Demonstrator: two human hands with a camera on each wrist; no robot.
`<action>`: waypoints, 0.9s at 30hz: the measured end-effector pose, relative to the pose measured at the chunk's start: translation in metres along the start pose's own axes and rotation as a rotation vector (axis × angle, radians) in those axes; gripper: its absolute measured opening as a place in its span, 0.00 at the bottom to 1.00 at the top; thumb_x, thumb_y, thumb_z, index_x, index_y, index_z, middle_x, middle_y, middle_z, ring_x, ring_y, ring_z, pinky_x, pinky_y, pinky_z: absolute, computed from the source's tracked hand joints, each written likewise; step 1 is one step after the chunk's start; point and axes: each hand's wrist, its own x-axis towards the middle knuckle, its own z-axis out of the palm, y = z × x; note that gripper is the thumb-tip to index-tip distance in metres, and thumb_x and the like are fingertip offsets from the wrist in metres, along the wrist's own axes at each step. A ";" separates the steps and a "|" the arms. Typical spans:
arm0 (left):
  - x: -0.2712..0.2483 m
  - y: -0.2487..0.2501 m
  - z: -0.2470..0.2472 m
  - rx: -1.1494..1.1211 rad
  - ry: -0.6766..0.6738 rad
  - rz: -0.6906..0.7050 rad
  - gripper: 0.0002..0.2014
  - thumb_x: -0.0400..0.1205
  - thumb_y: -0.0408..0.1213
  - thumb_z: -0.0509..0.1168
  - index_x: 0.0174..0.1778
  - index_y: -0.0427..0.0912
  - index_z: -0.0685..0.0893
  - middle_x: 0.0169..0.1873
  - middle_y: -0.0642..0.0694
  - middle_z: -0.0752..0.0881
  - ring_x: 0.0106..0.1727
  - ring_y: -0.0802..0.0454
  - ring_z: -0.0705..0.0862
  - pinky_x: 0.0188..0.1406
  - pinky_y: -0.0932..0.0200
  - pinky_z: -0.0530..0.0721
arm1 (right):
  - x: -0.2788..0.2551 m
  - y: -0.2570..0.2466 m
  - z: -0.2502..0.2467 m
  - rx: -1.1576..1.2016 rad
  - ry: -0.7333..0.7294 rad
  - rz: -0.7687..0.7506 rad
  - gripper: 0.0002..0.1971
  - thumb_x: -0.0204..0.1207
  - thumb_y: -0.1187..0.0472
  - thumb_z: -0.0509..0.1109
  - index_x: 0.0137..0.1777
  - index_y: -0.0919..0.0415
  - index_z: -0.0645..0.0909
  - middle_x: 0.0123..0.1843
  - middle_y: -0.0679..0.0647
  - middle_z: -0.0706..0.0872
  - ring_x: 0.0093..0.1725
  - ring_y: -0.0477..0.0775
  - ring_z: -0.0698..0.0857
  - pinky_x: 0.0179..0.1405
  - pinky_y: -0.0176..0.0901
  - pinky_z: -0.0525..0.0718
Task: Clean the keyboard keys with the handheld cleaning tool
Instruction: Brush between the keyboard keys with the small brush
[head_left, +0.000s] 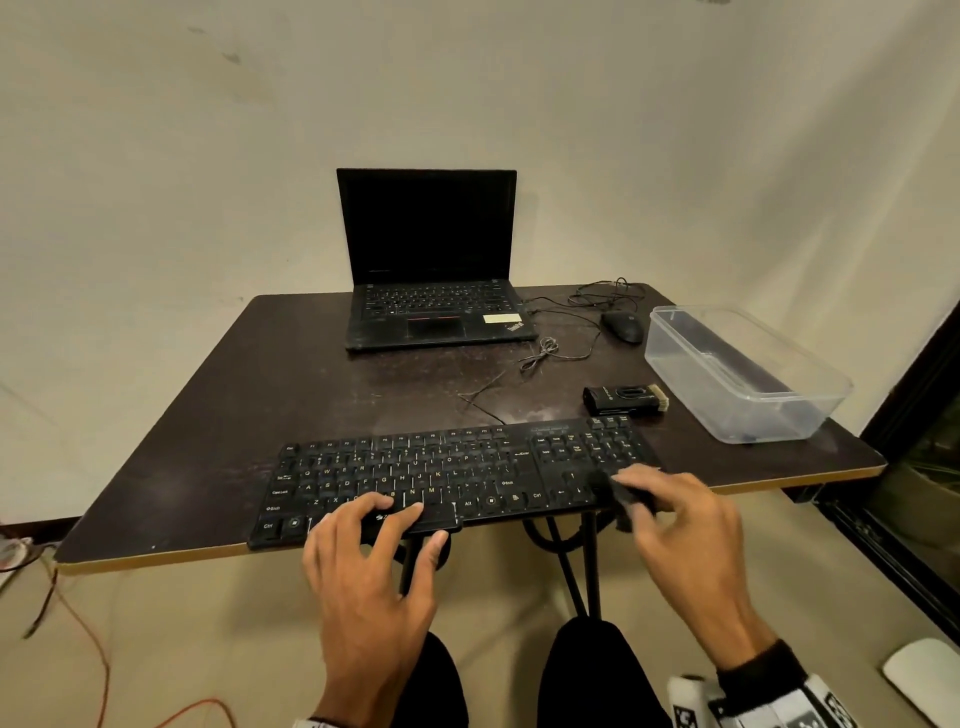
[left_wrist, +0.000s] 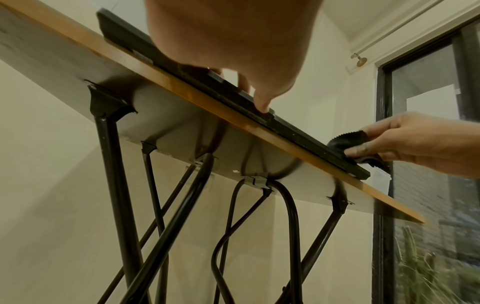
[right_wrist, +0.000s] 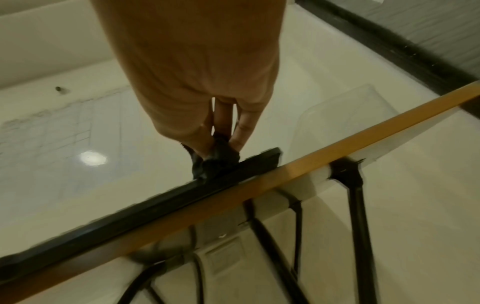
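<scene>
1. Keyboard (head_left: 452, 478): black, lying flat along the near edge of the table (head_left: 234, 415), its front rim just at the wooden edge band; its cable runs back across the tabletop
2. Left hand (head_left: 374, 561): fingers spread and relaxed, fingertips resting on the keys at the space-bar row, thumb at the front rim of the keyboard; the left wrist view shows one fingertip pressed onto the front rim; nothing is held in it
3. Right hand (head_left: 680, 530): at the right end of the keyboard, near the arrow keys and number pad; fingers and thumb pinch a small black cloth (head_left: 626, 493) and press it onto the keys; in the left wrist view the cloth (left_wrist: 345, 142) shows a zigzag-cut edge and hangs partly over the keyboard's front corner; in the right wrist view the cloth (right_wrist: 215, 160) is bunched under the fingertips
4. Handheld cleaning tool (head_left: 626, 397): a black block with a pale brush tuft at its right end, lying on the table just behind the right end of the keyboard, apart from both hands
5. Clear plastic box (head_left: 748, 374): open-topped, on the right side of the table, just right of the cleaning tool
6. Laptop (head_left: 431, 270): open, screen dark, at the far edge of the table
7. Mouse (head_left: 622, 326): black, wired, between the laptop and the plastic box, its cable looped loosely beside it
</scene>
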 end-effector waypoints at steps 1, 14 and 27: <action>0.000 0.000 0.000 0.000 0.002 0.004 0.20 0.81 0.56 0.68 0.59 0.47 0.94 0.63 0.47 0.83 0.69 0.44 0.77 0.76 0.33 0.71 | 0.007 0.008 -0.004 -0.005 0.035 0.070 0.25 0.67 0.78 0.83 0.53 0.46 0.94 0.45 0.36 0.88 0.42 0.52 0.91 0.48 0.53 0.92; -0.002 -0.002 0.001 0.010 -0.040 -0.016 0.20 0.82 0.58 0.67 0.60 0.49 0.93 0.65 0.48 0.82 0.70 0.39 0.78 0.78 0.33 0.70 | 0.037 0.002 -0.009 -0.080 -0.124 0.043 0.17 0.75 0.72 0.82 0.58 0.52 0.96 0.51 0.47 0.96 0.47 0.48 0.90 0.55 0.48 0.91; -0.002 0.000 0.000 0.005 -0.027 -0.013 0.20 0.81 0.57 0.67 0.59 0.48 0.93 0.65 0.47 0.82 0.69 0.39 0.78 0.78 0.36 0.68 | 0.095 0.001 0.018 -0.163 -0.163 0.211 0.14 0.80 0.65 0.79 0.62 0.52 0.94 0.61 0.55 0.96 0.65 0.60 0.91 0.73 0.53 0.86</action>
